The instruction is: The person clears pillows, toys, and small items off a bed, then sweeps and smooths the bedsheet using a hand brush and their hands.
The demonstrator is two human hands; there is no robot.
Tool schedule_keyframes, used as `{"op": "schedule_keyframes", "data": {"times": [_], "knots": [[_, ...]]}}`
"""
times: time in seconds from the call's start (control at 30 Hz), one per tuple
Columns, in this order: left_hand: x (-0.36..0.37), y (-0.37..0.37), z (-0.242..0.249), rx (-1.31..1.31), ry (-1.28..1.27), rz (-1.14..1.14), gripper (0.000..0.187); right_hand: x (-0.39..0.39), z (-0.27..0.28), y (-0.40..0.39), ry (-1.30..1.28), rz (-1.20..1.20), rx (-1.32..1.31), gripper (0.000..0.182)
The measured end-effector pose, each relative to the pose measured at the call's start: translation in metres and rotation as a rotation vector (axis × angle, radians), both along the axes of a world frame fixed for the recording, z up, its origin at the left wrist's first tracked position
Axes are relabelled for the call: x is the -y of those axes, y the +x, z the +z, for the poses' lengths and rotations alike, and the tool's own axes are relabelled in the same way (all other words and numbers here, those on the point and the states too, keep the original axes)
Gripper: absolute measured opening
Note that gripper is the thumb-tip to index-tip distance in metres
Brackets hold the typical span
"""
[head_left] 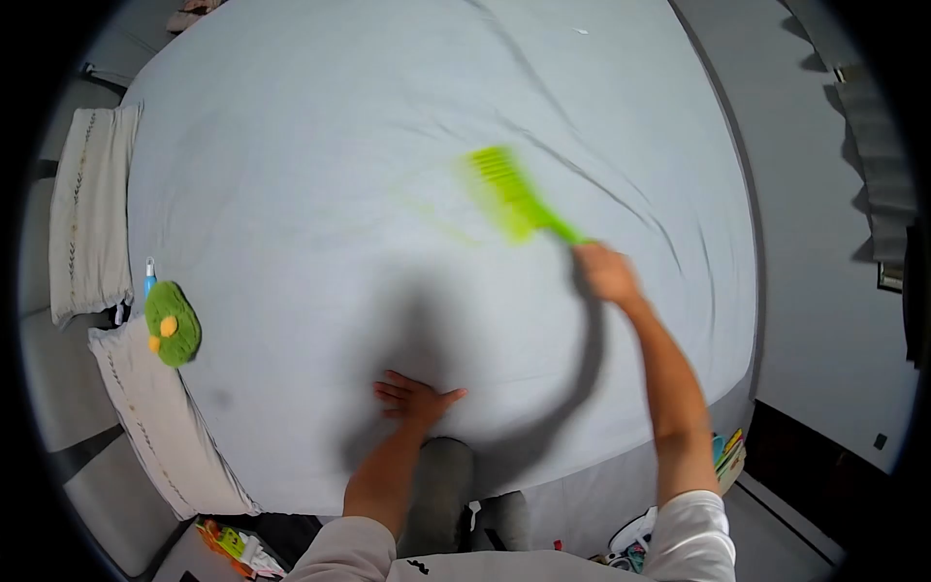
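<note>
My right hand [608, 273] is wrapped round the handle of a bright green bed brush [509, 192], whose bristled head is blurred by motion over the sheet. Pale grey-blue bedding [291, 194] spreads beneath both arms. My left hand [412, 396] lies on the sheet near the front edge, fingers spread, holding nothing. One knee rests on the mattress edge just below that hand. Wrinkles run across the sheet beyond the brush, toward the upper right.
Along the left side lie two pillows, one farther off [92, 213] and one nearer [160, 417]. A green plush toy [175, 325] with yellow parts sits by them, beside a small blue bottle [149, 279]. A wall [805, 194] borders the right side.
</note>
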State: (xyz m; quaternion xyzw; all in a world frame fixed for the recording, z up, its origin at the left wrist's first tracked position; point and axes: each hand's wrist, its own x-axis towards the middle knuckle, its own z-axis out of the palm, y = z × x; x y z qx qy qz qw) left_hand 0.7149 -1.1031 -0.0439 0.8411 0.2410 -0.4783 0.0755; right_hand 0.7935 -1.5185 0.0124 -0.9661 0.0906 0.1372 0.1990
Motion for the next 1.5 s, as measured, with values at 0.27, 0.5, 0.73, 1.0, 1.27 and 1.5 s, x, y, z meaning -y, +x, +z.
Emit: {"op": "schedule_keyframes", "data": {"times": [0.27,0.5,0.73,1.0,1.27,1.5], "knots": [[-0.008,-0.002,0.013,0.051,-0.111,-0.039,0.163,0.106,0.042,-0.059,-0.352,-0.914,0.212,0.051],[-0.063,-0.074,-0.046,0.705,-0.343,-0.178,0.093,-0.234,0.097,-0.038,0.363,-0.274,-0.078,0.04],[-0.185,-0.148,0.071,0.618,-0.853,-0.049,0.034,-0.34,0.067,-0.159,0.374,0.148,-0.299,0.037],[-0.189,-0.148,0.127,0.883,-0.638,0.171,0.038,0.013,0.02,-0.298,-0.238,-0.631,0.12,0.05],[-0.116,0.059,0.125,1.278,-0.553,-0.282,0.051,0.071,0.011,-0.183,-0.27,-0.776,0.496,0.046],[-0.03,0.304,0.076,1.449,-0.398,0.482,0.028,-0.238,0.102,0.123,0.241,-0.053,0.049,0.039]]}}
